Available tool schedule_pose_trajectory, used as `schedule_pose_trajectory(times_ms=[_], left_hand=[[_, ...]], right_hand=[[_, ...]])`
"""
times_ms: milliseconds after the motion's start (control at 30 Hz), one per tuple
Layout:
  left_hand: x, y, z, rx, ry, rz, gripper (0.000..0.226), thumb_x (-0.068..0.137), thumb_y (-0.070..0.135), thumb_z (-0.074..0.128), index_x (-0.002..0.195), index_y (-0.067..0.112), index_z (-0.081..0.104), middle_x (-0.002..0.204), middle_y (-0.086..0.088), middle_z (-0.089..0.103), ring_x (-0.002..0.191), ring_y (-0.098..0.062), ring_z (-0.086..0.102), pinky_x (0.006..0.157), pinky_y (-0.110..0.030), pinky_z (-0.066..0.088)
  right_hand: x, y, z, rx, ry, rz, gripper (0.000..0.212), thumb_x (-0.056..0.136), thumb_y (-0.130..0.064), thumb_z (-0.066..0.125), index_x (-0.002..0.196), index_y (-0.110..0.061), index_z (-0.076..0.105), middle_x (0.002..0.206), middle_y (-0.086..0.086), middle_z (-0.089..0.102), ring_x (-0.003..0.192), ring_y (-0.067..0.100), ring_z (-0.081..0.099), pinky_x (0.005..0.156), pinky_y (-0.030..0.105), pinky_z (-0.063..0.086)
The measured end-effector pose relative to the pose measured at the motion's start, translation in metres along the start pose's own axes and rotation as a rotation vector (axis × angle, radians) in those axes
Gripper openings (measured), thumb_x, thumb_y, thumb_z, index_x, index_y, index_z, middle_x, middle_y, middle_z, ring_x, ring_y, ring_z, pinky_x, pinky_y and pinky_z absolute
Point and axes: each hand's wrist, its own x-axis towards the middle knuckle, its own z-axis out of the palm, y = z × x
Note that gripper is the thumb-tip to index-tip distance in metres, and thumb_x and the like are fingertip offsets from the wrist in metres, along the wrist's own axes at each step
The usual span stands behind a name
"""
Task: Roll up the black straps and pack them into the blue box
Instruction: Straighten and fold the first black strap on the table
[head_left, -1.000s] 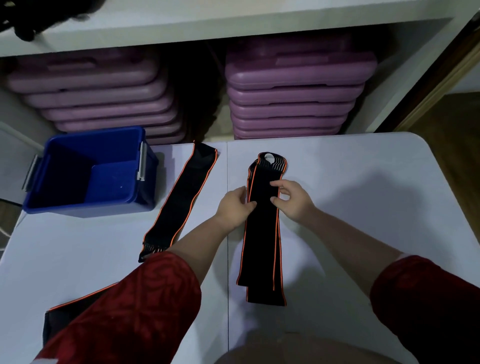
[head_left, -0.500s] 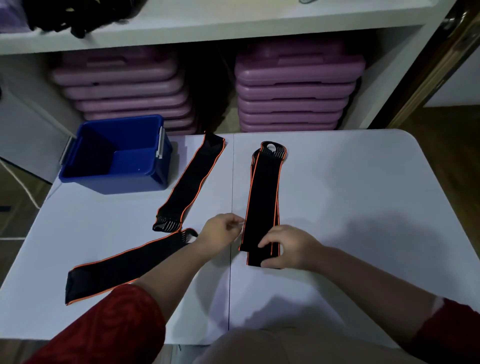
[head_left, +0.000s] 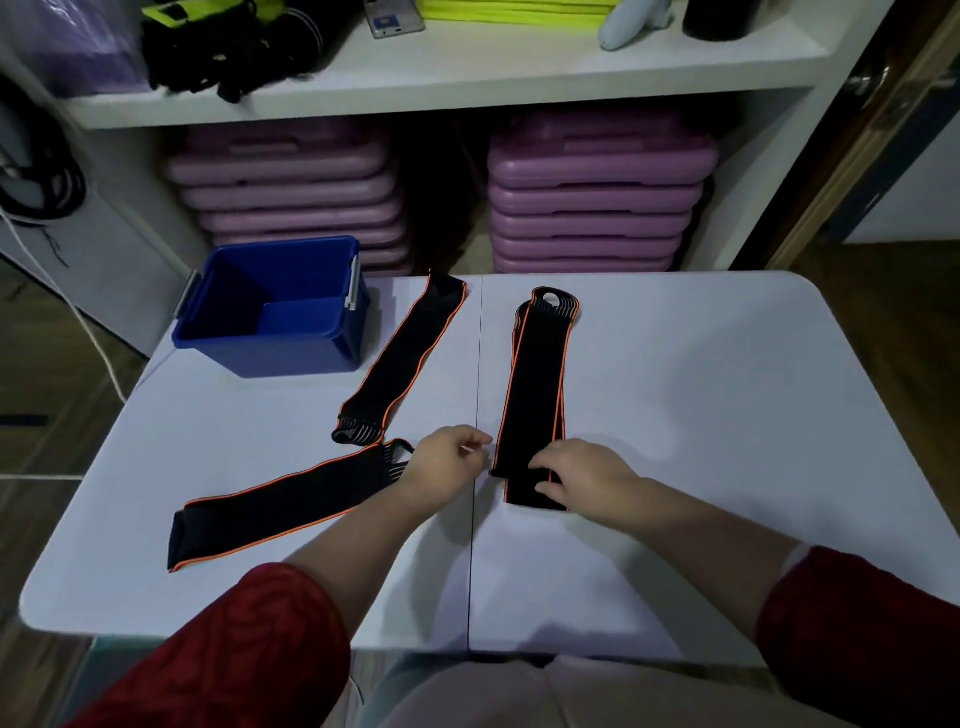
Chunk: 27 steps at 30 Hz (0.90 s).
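Right grip (head_left: 576, 475) is pinching the black orange-edged fabric strap (head_left: 535, 384) at its near end; left grip (head_left: 452, 457), loosely curled, is hovering just beside.

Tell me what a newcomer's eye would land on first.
Black, orange-edged stacked straps run down the middle of the table, the right hand on their near end, the left hand just beside it. A slanted strap and a nearer strap lie to their left, and the empty blue box stands at the far left corner.
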Motion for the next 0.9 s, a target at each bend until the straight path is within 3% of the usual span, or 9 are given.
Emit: schedule_pose_trajectory(times_ms=[100,267,400,600,767,900], left_hand=[[-0.005,0.0,-0.001,0.014,-0.009,0.002,0.023,0.091,0.019,0.057,0.11,0.017,0.068,0.106,0.004,0.068,0.086,-0.008,0.058,0.081,-0.018,0.042],[-0.009,0.003,-0.002,0.036,0.005,0.025,0.024,0.092,0.019,0.056,0.112,0.017,0.068,0.113,0.003,0.066,0.089,-0.006,0.056,0.081,-0.017,0.04],[-0.01,0.004,0.0,0.044,0.013,0.021,0.025,0.092,0.02,0.055,0.114,0.018,0.067,0.117,0.003,0.065,0.091,-0.007,0.056,0.083,-0.016,0.039],[-0.015,0.0,0.007,0.062,-0.057,0.003,0.027,0.09,0.024,0.058,0.115,0.019,0.066,0.12,0.001,0.063,0.1,-0.012,0.058,0.091,-0.024,0.045],[-0.019,0.002,0.012,0.052,-0.099,0.003,0.029,0.09,0.022,0.058,0.117,0.018,0.065,0.12,-0.002,0.06,0.098,-0.012,0.055,0.09,-0.022,0.042],[-0.013,0.004,0.012,0.071,-0.089,-0.007,0.029,0.089,0.025,0.059,0.117,0.019,0.064,0.12,-0.003,0.061,0.098,-0.011,0.056,0.085,-0.019,0.038]], right_hand=[[0.003,-0.003,0.003,-0.018,0.041,0.009,0.034,0.094,-0.026,0.048,0.127,-0.025,0.056,0.124,0.002,0.061,0.113,0.024,0.056,0.089,0.035,0.048],[-0.014,-0.006,-0.008,0.101,0.254,0.002,0.029,0.094,-0.022,0.048,0.12,-0.023,0.061,0.113,0.002,0.066,0.101,0.024,0.061,0.084,0.037,0.05],[-0.038,-0.006,-0.01,0.18,0.4,-0.024,0.026,0.091,-0.021,0.053,0.114,-0.024,0.065,0.109,-0.003,0.067,0.1,0.017,0.061,0.081,0.027,0.045],[-0.048,0.004,0.042,0.157,0.137,0.019,0.036,0.093,-0.022,0.047,0.128,-0.027,0.058,0.13,-0.005,0.058,0.119,0.015,0.054,0.097,0.026,0.042],[-0.051,0.005,0.049,0.247,0.081,0.037,0.047,0.092,-0.035,0.052,0.138,-0.028,0.047,0.138,-0.006,0.05,0.123,0.011,0.048,0.101,0.023,0.038],[-0.054,0.01,0.039,0.326,0.059,0.033,0.055,0.085,-0.049,0.058,0.136,-0.031,0.047,0.13,-0.008,0.051,0.116,0.006,0.05,0.099,0.023,0.041]])
